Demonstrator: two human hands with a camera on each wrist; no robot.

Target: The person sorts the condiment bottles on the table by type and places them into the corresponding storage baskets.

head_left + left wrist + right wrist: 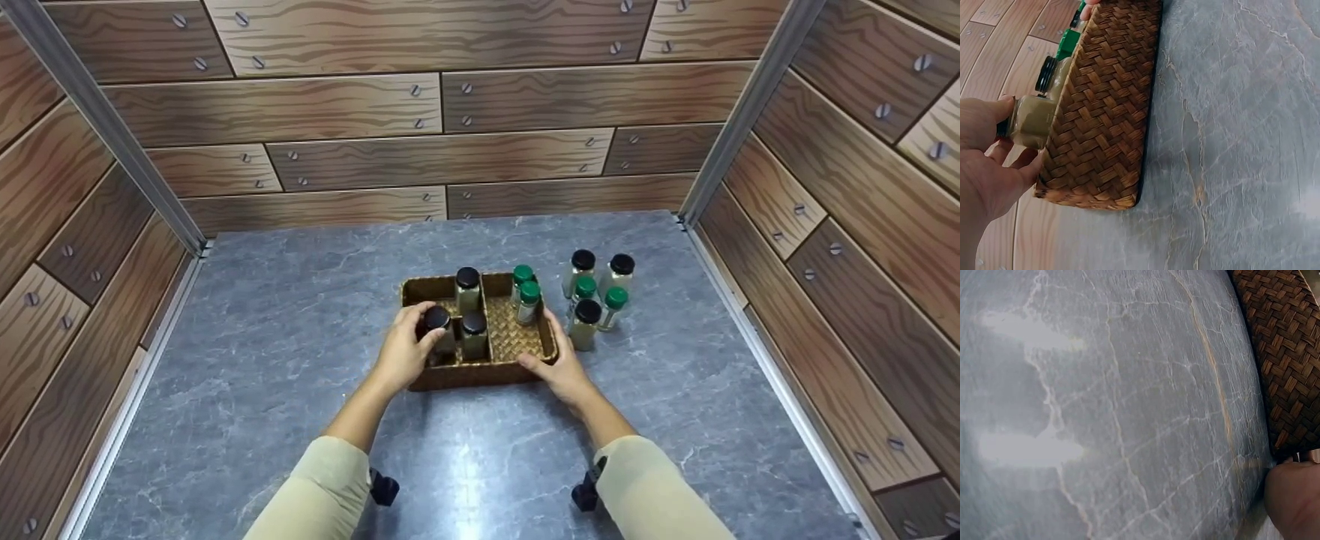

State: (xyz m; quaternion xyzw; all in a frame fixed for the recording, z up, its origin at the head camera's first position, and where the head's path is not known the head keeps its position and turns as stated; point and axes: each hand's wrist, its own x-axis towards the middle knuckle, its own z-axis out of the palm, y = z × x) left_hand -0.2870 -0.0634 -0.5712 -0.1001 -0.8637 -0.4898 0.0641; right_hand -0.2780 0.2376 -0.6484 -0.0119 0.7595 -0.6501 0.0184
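Note:
A woven basket (465, 375) with dividers sits mid-table. My left hand (401, 352) pinches a black-capped spice jar (441, 341) near its top at the basket's front left; the left wrist view shows this jar (1033, 121) standing partly above the rim, its base hidden by the basket wall. Another two black-capped jars (468, 291) stand in the left part of the basket. In the right compartment are two green-capped jars (528, 304) toward the back. My right hand (562, 371) grips the basket's right front corner, thumb over the rim and fingers along the outer side.
Several more jars (583, 330), some black-capped and some green-capped, stand on the grey marbled table (285, 315) close to the basket's right side. Wood-patterned panels (450, 97) enclose the table at the back and both sides.

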